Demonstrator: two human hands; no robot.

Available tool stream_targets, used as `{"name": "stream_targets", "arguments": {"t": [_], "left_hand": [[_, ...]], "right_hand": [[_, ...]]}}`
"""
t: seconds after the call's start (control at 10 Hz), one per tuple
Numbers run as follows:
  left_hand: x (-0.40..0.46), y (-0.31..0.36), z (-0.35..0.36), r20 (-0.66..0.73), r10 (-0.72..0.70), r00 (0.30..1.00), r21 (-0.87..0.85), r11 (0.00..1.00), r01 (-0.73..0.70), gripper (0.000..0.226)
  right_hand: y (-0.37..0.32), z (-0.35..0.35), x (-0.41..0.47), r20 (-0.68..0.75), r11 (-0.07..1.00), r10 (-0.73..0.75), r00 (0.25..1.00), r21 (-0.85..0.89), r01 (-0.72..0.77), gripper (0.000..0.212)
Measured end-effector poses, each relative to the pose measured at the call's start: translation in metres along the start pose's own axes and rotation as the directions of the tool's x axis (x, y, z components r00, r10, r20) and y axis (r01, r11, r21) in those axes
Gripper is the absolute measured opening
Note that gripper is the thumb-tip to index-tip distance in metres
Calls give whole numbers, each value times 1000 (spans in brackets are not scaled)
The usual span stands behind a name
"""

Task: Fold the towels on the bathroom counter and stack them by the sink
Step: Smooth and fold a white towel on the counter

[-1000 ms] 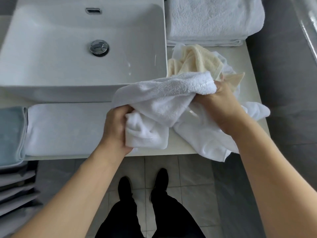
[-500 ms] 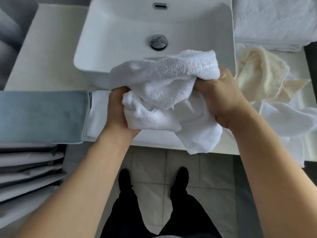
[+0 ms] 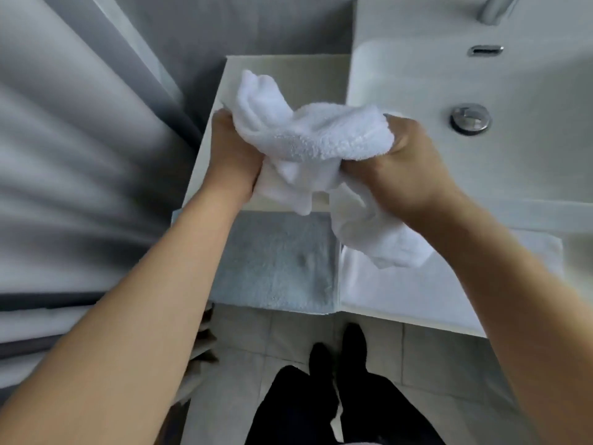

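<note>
Two folded towels (image 3: 272, 268) before sink (image 3: 481, 187) (counter (image 3: 288, 69) left).

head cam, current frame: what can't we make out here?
- Fingers of left hand and right hand: buried in the bunched white towel they grip.
- Towel's corners and edges: lost in its own folds.
- Faucet: cut off by the top edge.
- Sink: right part runs off frame.
- Folded white towel beside the blue towel: partly covered by the right forearm.
- Grey folds at left: motion-blurred, unidentifiable.

Pretty clearly a bathroom: white sink (image 3: 481, 194) with chrome drain (image 3: 470, 118), vanity counter (image 3: 288, 72), tiled floor (image 3: 449, 354).
</note>
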State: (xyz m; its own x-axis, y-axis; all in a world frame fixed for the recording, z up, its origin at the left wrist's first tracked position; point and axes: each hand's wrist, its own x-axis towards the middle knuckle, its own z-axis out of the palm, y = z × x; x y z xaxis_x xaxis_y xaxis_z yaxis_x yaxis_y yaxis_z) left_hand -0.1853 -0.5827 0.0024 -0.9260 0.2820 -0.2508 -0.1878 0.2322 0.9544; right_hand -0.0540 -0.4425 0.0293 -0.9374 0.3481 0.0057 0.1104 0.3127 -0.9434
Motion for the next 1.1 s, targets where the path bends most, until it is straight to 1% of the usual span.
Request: {"name": "stream_targets", "arguments": {"t": [0.1, 0.2, 0.3, 0.4, 0.5, 0.6, 0.7, 0.8, 0.9, 1.0, 1.1], "left_hand": [[44, -5, -45, 113, -8, 994, 286, 958, -25, 44], [72, -4, -59, 342, 297, 892, 510, 738, -441, 41], [128, -22, -79, 553, 459, 695, 667, 257, -700, 13], [174, -69, -119, 735, 126, 667, 678, -155, -718, 50], [192, -107, -166, 678, -165, 716, 722, -33, -691, 62], [199, -119, -179, 415, -66, 907, 739, 606, -294, 50], [210, -124, -168, -35, -36, 999, 602, 797, 50, 28], [214, -132, -152, -89, -207, 974, 758, 621, 201, 53], [213, -152, -136, 60, -154, 986, 890, 455, 16, 63], [222, -157, -128, 139, -73, 988, 957, 265, -115, 63], [231, -148, -114, 339, 199, 919, 938, 7, -347, 82]], "right_hand": [[3, 49, 26, 31, 992, -59, 998, -109, 62, 23], [13, 95, 56, -53, 981, -12, 999, -196, 1, 30], [32, 132, 81, 96, 898, 143, 985, -430, -88, 40], [39, 165, 103, 553, 697, 570, 607, -717, -1, 71], [46, 169, 147, 590, 739, 663, 461, -617, -271, 45], [73, 167, 202, 23, 761, 518, 855, -469, -448, 39], [103, 177, 241, -301, 676, 544, 784, -397, -621, 65], [129, 196, 266, -302, 550, 614, 729, -499, -670, 66], [142, 208, 281, -274, 590, 586, 762, -501, -634, 32], [134, 191, 282, -409, 755, 454, 792, -295, -585, 27], [132, 154, 268, -775, 767, 239, 584, -218, -604, 14]]}}
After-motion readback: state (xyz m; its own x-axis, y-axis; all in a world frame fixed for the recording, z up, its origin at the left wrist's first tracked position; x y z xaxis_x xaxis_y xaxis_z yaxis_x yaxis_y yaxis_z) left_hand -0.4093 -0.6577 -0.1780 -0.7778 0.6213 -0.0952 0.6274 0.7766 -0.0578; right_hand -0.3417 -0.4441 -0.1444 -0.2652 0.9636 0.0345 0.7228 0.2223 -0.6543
